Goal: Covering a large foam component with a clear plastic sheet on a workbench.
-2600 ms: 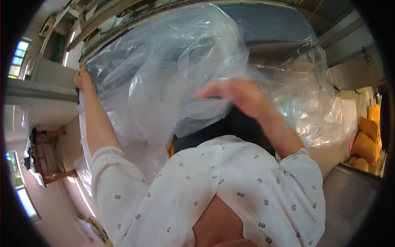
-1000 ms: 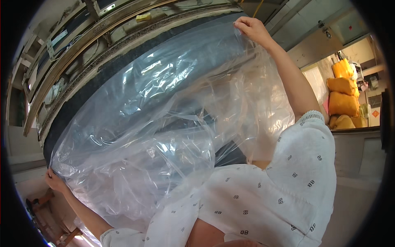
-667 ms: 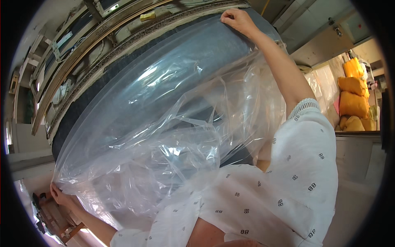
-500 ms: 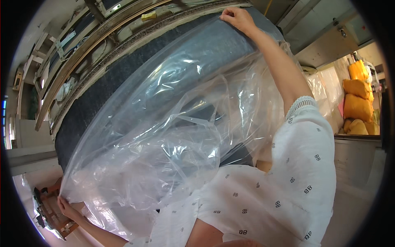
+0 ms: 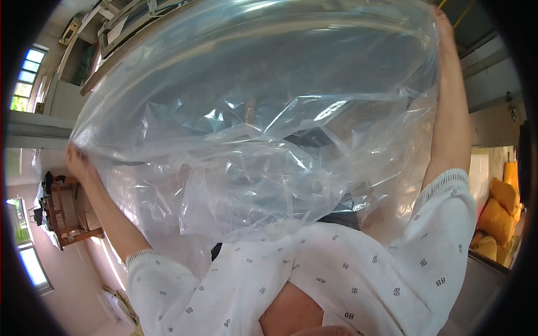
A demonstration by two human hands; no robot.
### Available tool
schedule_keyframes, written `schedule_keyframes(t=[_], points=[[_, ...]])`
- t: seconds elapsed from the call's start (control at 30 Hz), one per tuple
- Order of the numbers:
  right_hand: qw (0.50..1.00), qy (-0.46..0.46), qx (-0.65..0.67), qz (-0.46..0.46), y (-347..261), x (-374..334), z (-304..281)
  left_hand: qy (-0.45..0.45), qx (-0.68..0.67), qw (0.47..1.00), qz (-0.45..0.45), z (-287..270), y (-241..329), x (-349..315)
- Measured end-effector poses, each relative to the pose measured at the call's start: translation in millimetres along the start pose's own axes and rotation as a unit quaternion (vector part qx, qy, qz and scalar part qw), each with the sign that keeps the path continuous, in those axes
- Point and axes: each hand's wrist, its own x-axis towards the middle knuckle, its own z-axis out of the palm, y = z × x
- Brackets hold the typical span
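Head view: both hands gripping clear plastic bag, long axis lower left to upper right.

A big clear plastic sheet fills most of the view, crumpled and glossy, spread between both raised arms; the left hand grips its left edge, fingers closed on the film; the right hand holds the upper right corner, partly hidden behind the plastic; white patterned sleeves lie near; a wooden chair stands far left; yellow sacks sit at the right.
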Motion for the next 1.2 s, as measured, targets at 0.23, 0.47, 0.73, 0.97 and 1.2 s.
schedule_keyframes(t=[0.23, 0.47, 0.73, 0.97, 1.2], points=[[0.997, 0.052, -0.055, 0.012, 88.0, -40.6, 35.9, -0.055, 0.35, 0.929, 0.105, 24.0, -143.3, 91.7], [0.984, 0.044, -0.168, 0.027, 83.2, -26.8, 35.7, -0.09, 0.335, 0.933, 0.095, 70.5, -153.6, 116.2], [0.919, 0.152, -0.36, -0.056, 86.0, -17.3, 35.7, -0.049, 0.368, 0.925, 0.086, 88.4, -157.6, 117.8], [0.929, 0.186, -0.32, -0.028, 92.5, -8.2, 56.8, 0.035, 0.492, 0.858, 0.146, 10.5, -174.8, 171.6], [0.942, 0.193, -0.273, -0.008, 86.6, -10.2, 38.6, 0.043, 0.276, 0.96, -0.002, 46.4, -168.2, 146.4]])
